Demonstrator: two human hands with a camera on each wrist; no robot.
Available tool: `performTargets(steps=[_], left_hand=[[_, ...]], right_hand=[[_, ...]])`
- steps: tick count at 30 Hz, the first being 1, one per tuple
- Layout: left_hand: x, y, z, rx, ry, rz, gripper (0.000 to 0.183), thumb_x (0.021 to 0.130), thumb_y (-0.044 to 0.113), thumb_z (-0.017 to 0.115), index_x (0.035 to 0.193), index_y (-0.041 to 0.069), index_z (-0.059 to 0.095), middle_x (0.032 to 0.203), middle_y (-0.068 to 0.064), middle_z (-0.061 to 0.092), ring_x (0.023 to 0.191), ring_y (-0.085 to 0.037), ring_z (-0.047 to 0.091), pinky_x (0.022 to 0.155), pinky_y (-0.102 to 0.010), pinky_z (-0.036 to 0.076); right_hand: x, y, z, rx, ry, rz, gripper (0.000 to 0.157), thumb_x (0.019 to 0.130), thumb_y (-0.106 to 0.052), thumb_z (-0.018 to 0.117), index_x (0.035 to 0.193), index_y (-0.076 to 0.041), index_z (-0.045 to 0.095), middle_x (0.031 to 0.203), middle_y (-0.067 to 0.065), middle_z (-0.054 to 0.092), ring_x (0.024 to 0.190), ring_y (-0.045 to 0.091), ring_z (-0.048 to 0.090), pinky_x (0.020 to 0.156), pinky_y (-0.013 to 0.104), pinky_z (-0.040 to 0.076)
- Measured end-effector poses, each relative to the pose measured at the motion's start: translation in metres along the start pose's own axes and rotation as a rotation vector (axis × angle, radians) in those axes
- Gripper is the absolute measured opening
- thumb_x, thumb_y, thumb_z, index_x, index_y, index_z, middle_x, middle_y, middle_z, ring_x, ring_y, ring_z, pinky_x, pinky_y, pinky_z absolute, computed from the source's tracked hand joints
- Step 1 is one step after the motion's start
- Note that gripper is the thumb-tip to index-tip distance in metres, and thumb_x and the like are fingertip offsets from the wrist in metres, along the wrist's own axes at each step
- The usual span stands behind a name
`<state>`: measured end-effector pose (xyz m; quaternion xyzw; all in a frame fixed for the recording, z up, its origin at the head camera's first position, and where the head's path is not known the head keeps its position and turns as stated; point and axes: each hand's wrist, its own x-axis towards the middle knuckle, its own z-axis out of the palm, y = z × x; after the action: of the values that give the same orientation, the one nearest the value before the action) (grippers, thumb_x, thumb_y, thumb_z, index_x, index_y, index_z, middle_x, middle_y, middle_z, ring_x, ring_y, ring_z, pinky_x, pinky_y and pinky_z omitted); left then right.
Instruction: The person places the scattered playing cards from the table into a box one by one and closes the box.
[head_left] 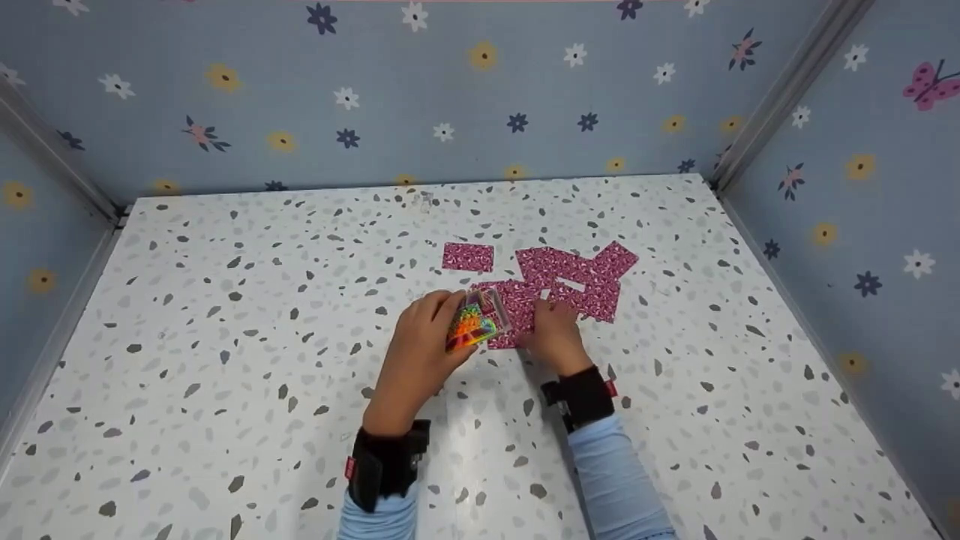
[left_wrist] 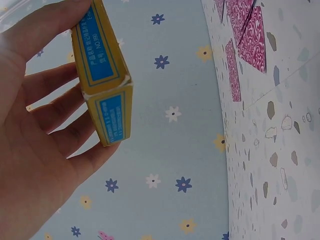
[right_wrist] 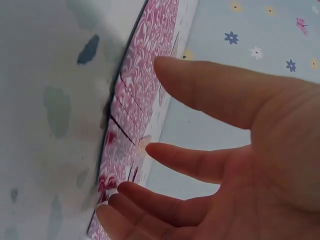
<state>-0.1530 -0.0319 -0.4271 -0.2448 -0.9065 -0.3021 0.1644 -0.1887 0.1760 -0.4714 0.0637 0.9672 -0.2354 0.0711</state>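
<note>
My left hand point(head_left: 420, 349) grips a small card box point(head_left: 474, 321) between thumb and fingers. Its upper face shines in rainbow colours. Seen from the left wrist, the box point(left_wrist: 102, 75) has yellow sides with blue printed panels. Pink-and-white patterned cards point(head_left: 517, 304) lie spread and overlapping in front of both hands. At the near edge of these cards is my right hand point(head_left: 556, 337). The right wrist view shows its fingers point(right_wrist: 185, 162) spread and loosely bent, the lower fingertips right at the cards point(right_wrist: 145, 65), and nothing held between thumb and fingers.
One patterned card point(head_left: 468, 257) lies apart, left of the spread. More cards point(head_left: 574, 274) reach to the right and back. The white speckled table point(head_left: 247, 337) is bounded by a flowered blue panel point(head_left: 450, 82) behind and others at the sides.
</note>
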Motion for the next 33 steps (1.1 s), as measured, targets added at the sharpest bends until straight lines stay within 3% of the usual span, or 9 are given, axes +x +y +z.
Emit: performTargets(steps=[8, 17, 24, 30, 33], left_hand=[[0.000, 0.001, 0.000, 0.013, 0.009, 0.024, 0.061, 0.074, 0.027, 0.079, 0.125, 0.005, 0.055, 0.116, -0.012, 0.056, 0.102, -0.029, 0.055, 0.092, -0.043, 0.044], [0.001, 0.001, 0.001, 0.013, -0.009, 0.012, 0.062, 0.074, 0.029, 0.078, 0.126, 0.006, 0.054, 0.117, -0.012, 0.056, 0.104, -0.028, 0.055, 0.093, -0.043, 0.044], [0.000, 0.001, 0.002, 0.017, -0.016, 0.006, 0.063, 0.074, 0.028, 0.079, 0.127, 0.005, 0.054, 0.117, -0.013, 0.056, 0.104, -0.030, 0.055, 0.094, -0.044, 0.044], [0.000, 0.000, 0.002, 0.015, -0.010, 0.011, 0.063, 0.074, 0.029, 0.079, 0.126, 0.004, 0.054, 0.117, -0.013, 0.056, 0.105, -0.030, 0.055, 0.094, -0.044, 0.044], [0.000, -0.001, 0.003, 0.012, -0.007, 0.013, 0.062, 0.074, 0.029, 0.078, 0.126, 0.004, 0.054, 0.117, -0.014, 0.056, 0.105, -0.030, 0.055, 0.094, -0.044, 0.044]], right_hand=[[-0.001, -0.004, 0.013, -0.142, 0.105, -0.050, 0.076, 0.069, -0.034, 0.080, 0.124, 0.006, 0.048, 0.118, 0.030, 0.048, 0.112, 0.043, 0.044, 0.096, 0.050, 0.038], [0.000, -0.003, 0.011, -0.061, 0.065, -0.032, 0.071, 0.072, -0.024, 0.079, 0.128, 0.005, 0.046, 0.123, 0.029, 0.050, 0.118, 0.042, 0.044, 0.103, 0.051, 0.034], [0.002, -0.004, 0.012, -0.026, 0.043, -0.036, 0.059, 0.073, -0.019, 0.077, 0.118, 0.009, 0.051, 0.111, 0.027, 0.058, 0.107, 0.041, 0.054, 0.094, 0.050, 0.043], [0.001, -0.006, 0.016, -0.035, 0.079, -0.059, 0.067, 0.067, -0.027, 0.082, 0.116, 0.007, 0.051, 0.116, 0.029, 0.049, 0.109, 0.041, 0.048, 0.093, 0.050, 0.043], [-0.001, -0.006, 0.017, -0.037, 0.081, -0.118, 0.071, 0.066, -0.027, 0.082, 0.122, 0.002, 0.050, 0.117, 0.026, 0.047, 0.110, 0.040, 0.045, 0.093, 0.049, 0.041]])
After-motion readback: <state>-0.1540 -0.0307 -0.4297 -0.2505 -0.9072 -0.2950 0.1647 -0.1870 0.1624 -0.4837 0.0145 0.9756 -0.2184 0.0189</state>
